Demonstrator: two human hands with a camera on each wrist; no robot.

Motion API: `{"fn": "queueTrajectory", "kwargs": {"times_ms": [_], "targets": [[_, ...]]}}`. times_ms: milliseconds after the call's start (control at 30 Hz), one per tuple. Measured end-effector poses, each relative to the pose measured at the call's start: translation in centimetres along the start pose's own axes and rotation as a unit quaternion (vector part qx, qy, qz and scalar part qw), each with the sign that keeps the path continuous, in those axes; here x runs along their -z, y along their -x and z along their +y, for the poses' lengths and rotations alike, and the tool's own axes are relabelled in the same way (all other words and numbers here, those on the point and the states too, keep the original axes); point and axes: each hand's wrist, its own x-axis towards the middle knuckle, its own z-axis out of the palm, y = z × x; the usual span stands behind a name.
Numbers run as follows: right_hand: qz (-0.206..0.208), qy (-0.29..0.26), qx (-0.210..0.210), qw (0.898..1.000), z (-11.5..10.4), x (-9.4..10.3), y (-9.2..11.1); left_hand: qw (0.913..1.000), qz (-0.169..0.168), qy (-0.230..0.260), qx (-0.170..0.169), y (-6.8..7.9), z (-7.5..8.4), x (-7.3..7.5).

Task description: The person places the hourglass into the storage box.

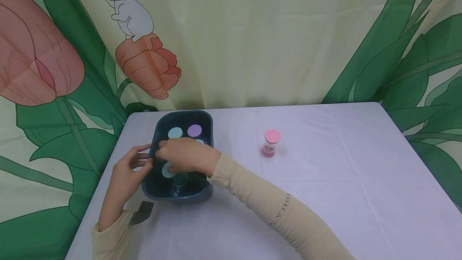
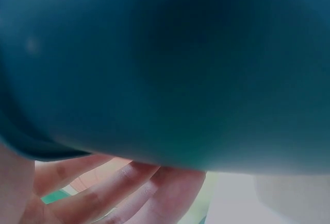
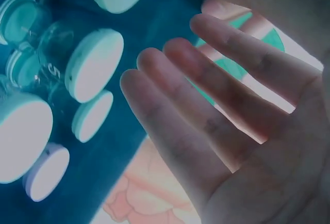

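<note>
A dark blue tub stands at the table's left side. Inside are several small clear sand timers with round caps, among them a light blue cap and a purple cap. My right hand reaches over the tub and covers part of what lies in it. In the right wrist view its fingers are extended, holding nothing, beside a timer with a "5" on its glass. Against the tub's left side rests my left hand, its fingers spread along the outer wall.
A pink-capped sand timer stands upright on the white-covered table, right of the tub. Behind the table hangs a curtain printed with plants, a carrot and a white animal.
</note>
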Motion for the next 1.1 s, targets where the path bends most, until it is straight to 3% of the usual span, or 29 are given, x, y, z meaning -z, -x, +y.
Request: {"fn": "queueTrajectory", "kwargs": {"times_ms": [433,1100], "targets": [[0.044,-0.003,-0.001,0.999,0.9,1.1,1.9,1.0,0.005,-0.001,0.008,0.0,-0.2,-0.1],[0.099,-0.001,-0.023,0.995,2.9,0.9,5.9,0.9999,0.005,-0.001,0.016,-0.1,-0.1,0.0]]}}
